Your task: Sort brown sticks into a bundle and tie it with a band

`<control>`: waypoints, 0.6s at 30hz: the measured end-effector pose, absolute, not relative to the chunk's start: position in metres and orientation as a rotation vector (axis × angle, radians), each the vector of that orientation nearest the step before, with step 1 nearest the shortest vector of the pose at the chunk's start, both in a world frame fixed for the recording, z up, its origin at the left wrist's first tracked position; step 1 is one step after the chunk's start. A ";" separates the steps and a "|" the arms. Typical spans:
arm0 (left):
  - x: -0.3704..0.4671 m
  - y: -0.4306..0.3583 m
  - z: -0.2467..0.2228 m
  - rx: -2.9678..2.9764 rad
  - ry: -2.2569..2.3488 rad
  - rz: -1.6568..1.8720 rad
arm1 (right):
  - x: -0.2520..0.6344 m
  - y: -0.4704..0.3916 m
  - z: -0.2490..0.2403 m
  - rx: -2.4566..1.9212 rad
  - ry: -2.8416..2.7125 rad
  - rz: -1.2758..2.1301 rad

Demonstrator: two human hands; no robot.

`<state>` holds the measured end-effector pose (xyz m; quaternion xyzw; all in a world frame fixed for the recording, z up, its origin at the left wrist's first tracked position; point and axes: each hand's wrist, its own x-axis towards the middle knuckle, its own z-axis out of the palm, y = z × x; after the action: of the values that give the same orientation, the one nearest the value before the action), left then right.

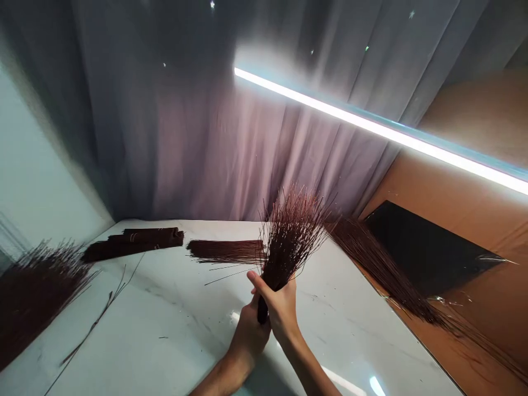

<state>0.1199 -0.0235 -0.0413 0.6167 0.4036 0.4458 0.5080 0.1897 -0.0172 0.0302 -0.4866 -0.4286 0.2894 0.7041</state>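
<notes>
A bundle of thin dark reddish-brown sticks stands nearly upright above the white marbled table, its tips fanned out at the top. My left hand is wrapped round the bundle's narrow lower end. Just above and to the right, my right hand grips the same bundle, its thumb lying across the front. Behind the hands, a flat row of similar cut sticks lies on the table, partly covered by the held bundle's tips.
Tied dark bundles lie at the table's back left. A large stick pile fills the left edge, with loose twigs beside it. Long sticks and a black sheet lie at right. A lit tube crosses above.
</notes>
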 end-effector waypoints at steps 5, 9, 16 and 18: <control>0.117 -0.025 -0.030 1.491 1.029 1.088 | 0.188 -0.021 0.034 -1.112 -0.987 0.711; 0.109 -0.019 -0.010 1.591 0.881 1.190 | 0.198 -0.019 0.056 -1.048 -1.099 0.742; 0.111 -0.022 -0.007 1.562 0.856 1.187 | 0.205 -0.024 0.055 -1.047 -1.212 0.685; 0.111 -0.022 -0.002 1.603 0.826 1.170 | 0.203 -0.025 0.052 -1.033 -1.186 0.634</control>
<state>0.1115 -0.0218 -0.0021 0.6557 0.3381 0.4786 0.4761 0.2029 -0.0252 0.0521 -0.4569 -0.5244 0.2804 0.6615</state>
